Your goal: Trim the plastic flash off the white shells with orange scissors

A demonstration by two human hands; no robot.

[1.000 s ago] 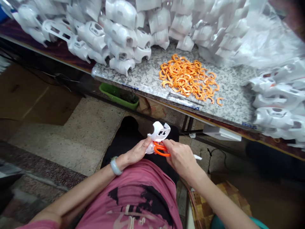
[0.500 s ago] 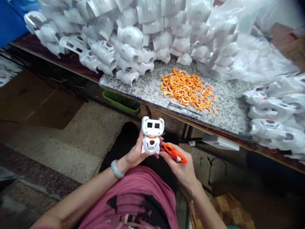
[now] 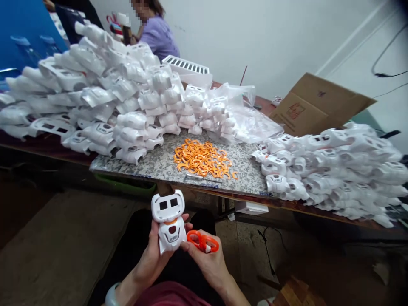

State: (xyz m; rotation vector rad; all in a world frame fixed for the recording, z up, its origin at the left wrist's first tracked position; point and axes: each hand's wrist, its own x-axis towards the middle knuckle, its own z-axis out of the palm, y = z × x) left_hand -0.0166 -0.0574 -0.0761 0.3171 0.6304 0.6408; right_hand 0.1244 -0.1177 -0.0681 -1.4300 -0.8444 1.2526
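My left hand [image 3: 149, 259] is closed around a white plastic robot-shaped shell [image 3: 172, 235], held upright above my lap. The shell has two square eye openings and an orange band at the neck. In my right hand [image 3: 208, 259] is a pair of scissors with orange-red handles [image 3: 202, 242]; the blades are hidden. The right thumb and fingertips touch the lower right side of the shell. Beyond my hands, a pile of small orange curved pieces [image 3: 200, 158] lies on a speckled grey board [image 3: 153, 165].
White shells [image 3: 95, 93] are heaped along the left and back of the table, and another stack [image 3: 334, 170] stands at the right. Behind are clear plastic bags [image 3: 245, 114] and an open cardboard box [image 3: 318, 106]. A person in a purple top [image 3: 159, 36] sits at the back left.
My view has tilted up and turned right, bringing the wall, the box and another person into sight. The shell and scissors stay in my hands.
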